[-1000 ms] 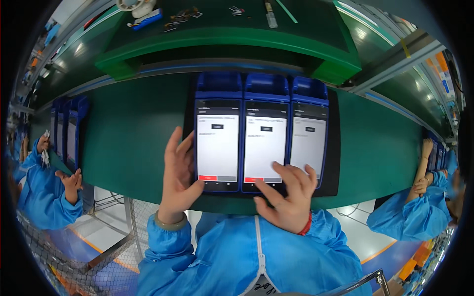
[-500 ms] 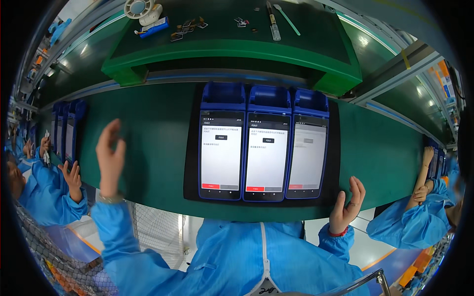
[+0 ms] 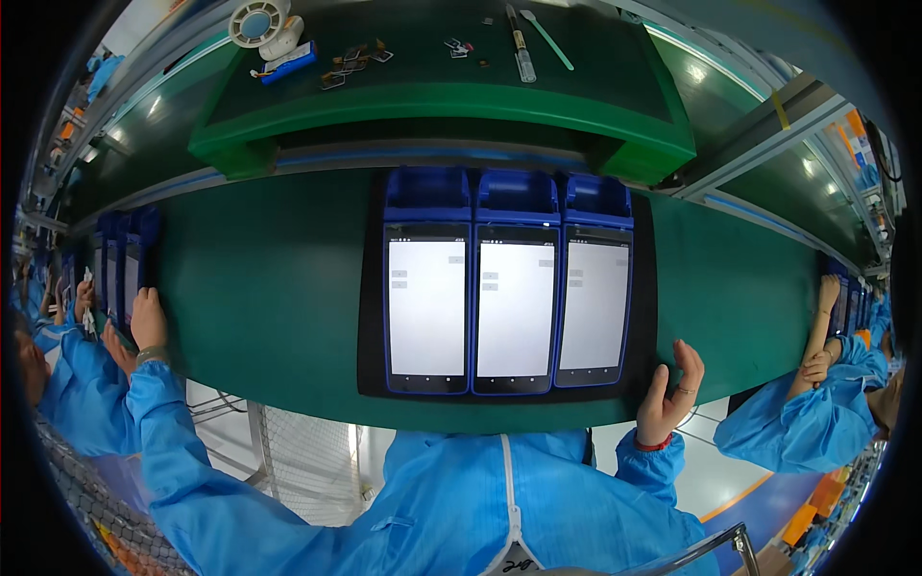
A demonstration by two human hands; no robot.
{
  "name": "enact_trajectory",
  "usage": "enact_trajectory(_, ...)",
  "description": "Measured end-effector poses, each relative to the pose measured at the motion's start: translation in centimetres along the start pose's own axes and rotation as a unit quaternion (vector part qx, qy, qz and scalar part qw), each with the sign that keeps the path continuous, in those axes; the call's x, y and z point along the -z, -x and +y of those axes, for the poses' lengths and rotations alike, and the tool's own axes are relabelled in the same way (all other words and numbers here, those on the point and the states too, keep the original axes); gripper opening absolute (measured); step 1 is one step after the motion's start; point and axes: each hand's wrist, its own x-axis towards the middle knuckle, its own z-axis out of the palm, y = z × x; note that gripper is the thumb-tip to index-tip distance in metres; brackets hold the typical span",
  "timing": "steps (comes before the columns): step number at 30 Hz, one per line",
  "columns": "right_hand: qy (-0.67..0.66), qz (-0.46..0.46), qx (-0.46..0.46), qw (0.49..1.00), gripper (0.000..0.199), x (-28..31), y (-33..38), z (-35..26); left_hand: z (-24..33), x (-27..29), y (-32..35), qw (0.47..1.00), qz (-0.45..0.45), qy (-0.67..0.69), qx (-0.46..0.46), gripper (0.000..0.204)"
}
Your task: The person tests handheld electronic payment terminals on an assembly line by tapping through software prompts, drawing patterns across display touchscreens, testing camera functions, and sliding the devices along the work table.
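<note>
Three blue handheld payment terminals lie side by side on a black mat [image 3: 645, 288]: the left one [image 3: 427, 317], the middle one [image 3: 515, 317] and the right one [image 3: 594, 317]. Their screens are lit, mostly white with small grey buttons, and the blue printer ends point away from me. At the far left, my left hand [image 3: 150, 322] is closed at the near end of another blue terminal [image 3: 134, 254], one of several standing there; its fingertips are partly hidden. My right hand [image 3: 665, 403] rests open by the table's front edge, right of the mat, holding nothing.
A green raised shelf [image 3: 442, 101] behind the mat carries a small fan [image 3: 257, 24], a blue battery pack [image 3: 288, 63], small loose parts [image 3: 355, 62], a pen [image 3: 521, 48] and a light-green stick [image 3: 549, 40]. Co-workers' hands [image 3: 119, 348] [image 3: 816, 365] are at both sides.
My left hand has moved left from above the table to the terminals at the far left, closing there. All three screens have switched pages. My right hand has barely moved.
</note>
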Motion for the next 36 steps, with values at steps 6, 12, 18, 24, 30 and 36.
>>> enact_trajectory(6, 0.007, -0.008, 0.001, 1.000, 0.034, -0.1, 0.0, -0.3, 0.2, 0.2, -0.5, 0.989, -0.019, -0.149, -0.011, 0.024)
enact_trajectory(12, -0.009, -0.008, -0.011, 1.000, 0.036, -0.3, 0.1, -0.4, -1.4, -1.8, -0.5, 0.977, -0.020, -0.207, -0.044, 0.030)
enact_trajectory(18, 0.037, -0.078, 0.181, 0.980, 0.044, -0.5, 0.3, -3.4, -3.3, -3.9, -1.6, 0.967, 0.014, -0.242, -0.078, 0.015)
enact_trajectory(24, 0.054, -0.092, 0.228, 0.968, 0.043, -2.3, 0.7, -5.4, -5.0, -6.6, -2.4, 0.964, -0.029, -0.260, -0.048, 0.011)
enact_trajectory(30, 0.104, -0.112, 0.237, 0.960, 0.040, -2.5, 0.7, -5.9, -3.5, -5.2, -2.8, 0.981, -0.014, -0.186, -0.050, 0.011)
enact_trajectory(36, 0.057, -0.150, 0.271, 0.949, 0.038, -4.2, 0.7, -9.0, -2.7, -2.5, -3.8, 0.993, -0.050, -0.101, -0.039, 0.010)
